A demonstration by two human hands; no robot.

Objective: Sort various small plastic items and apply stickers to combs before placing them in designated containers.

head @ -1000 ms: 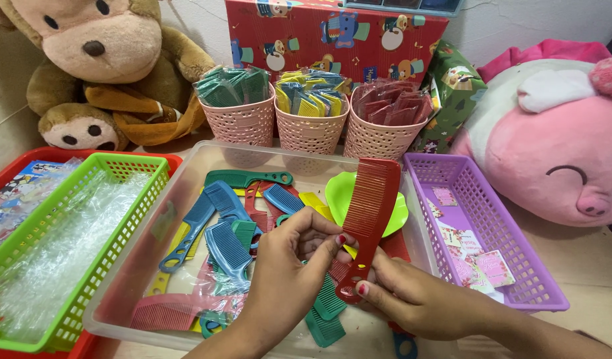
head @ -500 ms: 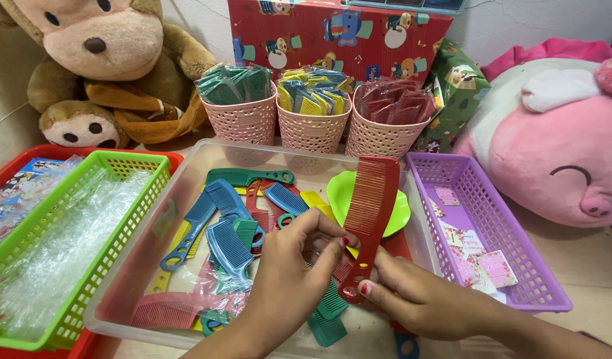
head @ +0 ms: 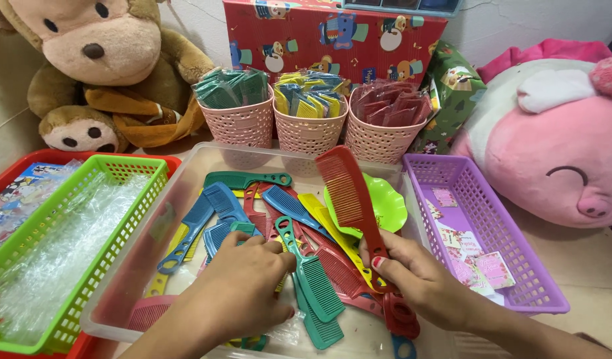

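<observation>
A: What is the right hand (head: 422, 282) doing, at lower right of centre?

B: It is closed around the handle of a red comb (head: 351, 199). Thumb and fingers pinch the handle low down, and the comb stands tilted, its toothed end pointing toward the upper middle of the frame, above the green plate (head: 385, 206).

A: And the left hand (head: 236, 289)?

B: At lower centre, palm down, fingers curled loosely and spread over the pile of combs in the clear plastic tub (head: 186, 173). Its fingertips touch a teal comb (head: 312, 282) and the combs beside it. I cannot tell whether it actually grips any of them.

A: Are the hands together?

B: Near each other but apart; the teal comb and some red ones lie between them.

A: What surrounds the tub?

B: A green basket (head: 129, 219) with clear wrappers at left, a purple basket (head: 518, 266) with small cards at right. Behind the tub stand three pink cups (head: 309, 133) of packed combs. A monkey plush (head: 100, 60) sits upper left, a pink pig plush (head: 558, 153) at right.
</observation>
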